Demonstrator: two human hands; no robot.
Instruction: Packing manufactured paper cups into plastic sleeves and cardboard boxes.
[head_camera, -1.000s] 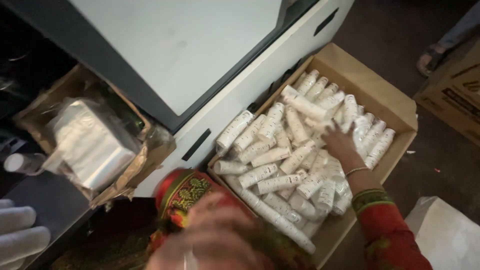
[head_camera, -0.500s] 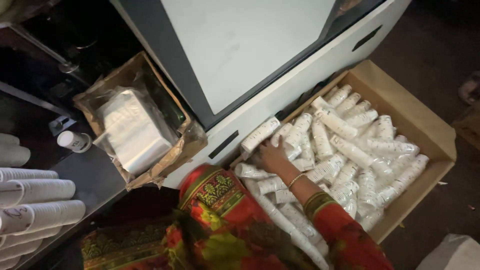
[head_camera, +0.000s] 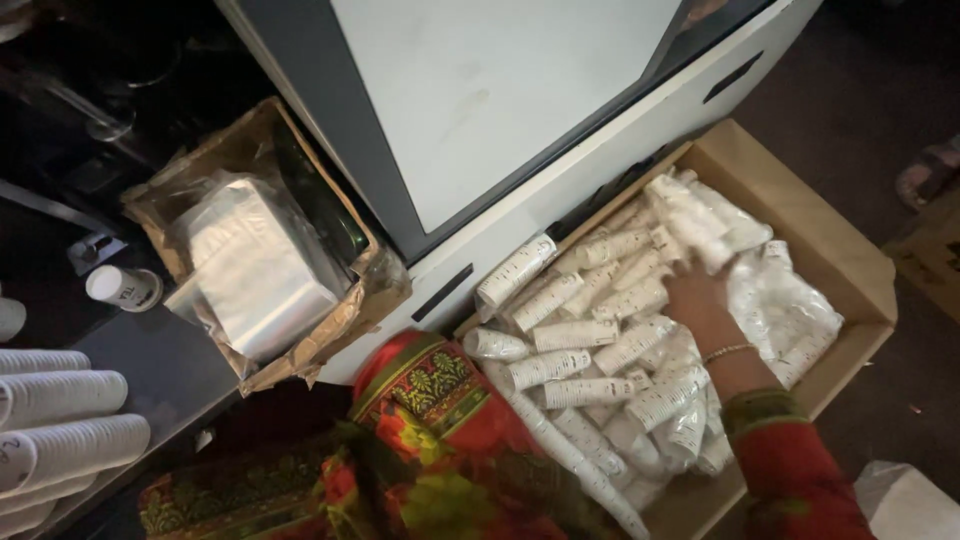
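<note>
My right hand (head_camera: 700, 300) reaches down into the cardboard box (head_camera: 800, 215) on the floor and rests on the wrapped stacks of paper cups (head_camera: 600, 350) that fill it. The hand lies toward the far middle of the box, palm down, with a thin bracelet (head_camera: 728, 351) at the wrist and a red patterned sleeve (head_camera: 790, 460) behind it. The fingers (head_camera: 695, 268) point at the far wall of the box and press against a wrapped stack there; I cannot tell how far they are curled or whether they have hold of a stack, since the cups hide the tips.

My left hand is not in view.

The cup stacks lie on their sides, crossing one another in a loose heap; a long one runs along the near wall of the box. The box stands just beside a white and grey cabinet (head_camera: 500, 110), touching its base.

To the left of the cabinet, a second, smaller box (head_camera: 345, 300) with torn brown paper holds a clear plastic packet (head_camera: 255, 265). On the dark desk (head_camera: 160, 375) at the left stands a single small cup (head_camera: 122, 287), and more stacked white cups (head_camera: 60, 425) lie at the lower left edge. Red and green patterned cloth (head_camera: 430, 440) fills the bottom middle of the view.
</note>
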